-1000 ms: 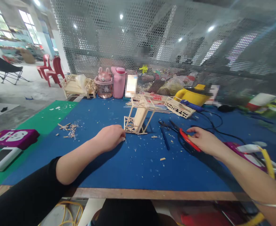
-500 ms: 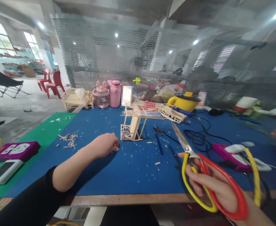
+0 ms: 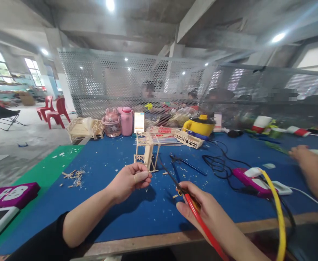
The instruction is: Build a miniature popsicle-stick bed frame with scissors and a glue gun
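Observation:
My left hand (image 3: 132, 181) is raised above the mat with thumb and fingers pinched together; whatever they hold is too small to make out. Just behind it stands a small frame of thin wooden sticks (image 3: 148, 150), its lower part partly covered by my fingers. My right hand (image 3: 202, 203) is wrapped around scissors (image 3: 194, 210) with red and yellow handles. Seen nearly edge-on, their dark blades point up and left towards the frame. Beyond the blades, blue-handled pliers (image 3: 191, 166) lie on the blue mat (image 3: 99, 174).
Wood scraps (image 3: 76, 177) lie at left. Behind are a wooden model (image 3: 80, 128), a pink bottle (image 3: 126, 123), a phone (image 3: 139, 122) and a yellow pot (image 3: 199, 127). A purple power strip (image 3: 240, 177) and black cable sit right, near another person's hand (image 3: 305, 156).
My left hand has lifted off the mat and moved right into a pinch. My right hand has brought the scissors left and turned them edge-on. The view has tilted up.

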### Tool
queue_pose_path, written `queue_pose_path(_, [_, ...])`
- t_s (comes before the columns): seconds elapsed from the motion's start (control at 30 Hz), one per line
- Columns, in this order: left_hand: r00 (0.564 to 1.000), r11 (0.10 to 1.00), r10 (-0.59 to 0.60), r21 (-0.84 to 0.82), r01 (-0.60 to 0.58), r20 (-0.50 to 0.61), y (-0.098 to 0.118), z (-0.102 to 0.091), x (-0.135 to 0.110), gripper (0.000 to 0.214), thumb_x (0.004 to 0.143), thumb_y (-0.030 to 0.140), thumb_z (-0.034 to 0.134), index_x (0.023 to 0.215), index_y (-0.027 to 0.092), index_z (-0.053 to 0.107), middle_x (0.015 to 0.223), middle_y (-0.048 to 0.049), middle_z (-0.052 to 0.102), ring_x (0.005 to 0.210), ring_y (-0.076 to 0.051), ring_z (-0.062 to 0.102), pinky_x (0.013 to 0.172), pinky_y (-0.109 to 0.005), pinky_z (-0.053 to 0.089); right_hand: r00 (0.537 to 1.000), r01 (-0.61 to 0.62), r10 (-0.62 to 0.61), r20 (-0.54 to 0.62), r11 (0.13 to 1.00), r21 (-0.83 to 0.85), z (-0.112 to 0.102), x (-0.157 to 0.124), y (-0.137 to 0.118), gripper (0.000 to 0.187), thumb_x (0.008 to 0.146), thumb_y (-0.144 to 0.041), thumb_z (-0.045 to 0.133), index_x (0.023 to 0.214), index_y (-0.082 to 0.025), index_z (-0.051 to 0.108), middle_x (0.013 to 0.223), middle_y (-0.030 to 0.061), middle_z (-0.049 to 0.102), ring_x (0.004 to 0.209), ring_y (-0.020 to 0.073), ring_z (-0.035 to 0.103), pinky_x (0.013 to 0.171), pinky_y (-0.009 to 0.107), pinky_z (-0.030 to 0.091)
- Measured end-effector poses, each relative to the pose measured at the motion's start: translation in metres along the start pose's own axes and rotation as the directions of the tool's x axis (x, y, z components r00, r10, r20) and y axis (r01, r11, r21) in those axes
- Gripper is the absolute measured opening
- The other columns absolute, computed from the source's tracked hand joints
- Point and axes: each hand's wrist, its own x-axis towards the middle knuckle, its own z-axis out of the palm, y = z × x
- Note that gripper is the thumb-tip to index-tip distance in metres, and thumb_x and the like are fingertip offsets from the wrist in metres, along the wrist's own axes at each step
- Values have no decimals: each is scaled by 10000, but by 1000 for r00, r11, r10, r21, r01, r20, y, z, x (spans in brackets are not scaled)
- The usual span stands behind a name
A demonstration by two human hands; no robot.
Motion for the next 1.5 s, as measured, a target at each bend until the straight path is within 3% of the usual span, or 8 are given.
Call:
queue_pose_path(0.17, [999, 998, 17, -68, -14, 42, -5, -2, 0, 311, 650, 223, 766, 750, 149, 481, 684, -9, 643, 586, -64, 600, 586, -170, 488, 999, 23, -27, -20, 987, -161, 7, 10, -6, 382, 769, -477, 571, 1067, -249, 504, 792, -13, 611, 671, 136, 546, 651, 255, 438])
queue_pose_path(0.53, [988, 989, 134, 51, -138, 81, -11, 1, -2, 370, 689, 194, 720, 782, 190, 361, 667, 33, 629, 567, -82, 619, 557, -187, 487, 996, 90, -91, 7, 972, -218, 17, 14, -9, 367, 698, -398, 659, 1021, -257, 555, 860, -6, 630, 717, 151, 555, 656, 267, 424])
queue_pose_path(0.93, [971, 977, 180, 86, -195, 156, -9, 9, -9, 401, 708, 163, 691, 777, 206, 298, 653, 56, 587, 549, -79, 587, 531, -191, 449, 970, 241, -239, 29, 959, -152, 21, 12, 0, 356, 738, -434, 646, 1014, -224, 568, 820, 5, 614, 657, 136, 519, 600, 240, 396])
queue_pose_path(1.5, [959, 965, 228, 96, -246, 170, -9, 12, -13, 449, 669, 254, 744, 741, 210, 302, 646, 36, 614, 566, -109, 604, 544, -214, 462, 950, 312, -306, 66, 945, -100, 18, 7, -5, 393, 758, -522, 595, 1002, -221, 531, 817, 0, 569, 627, 122, 451, 585, 231, 370])
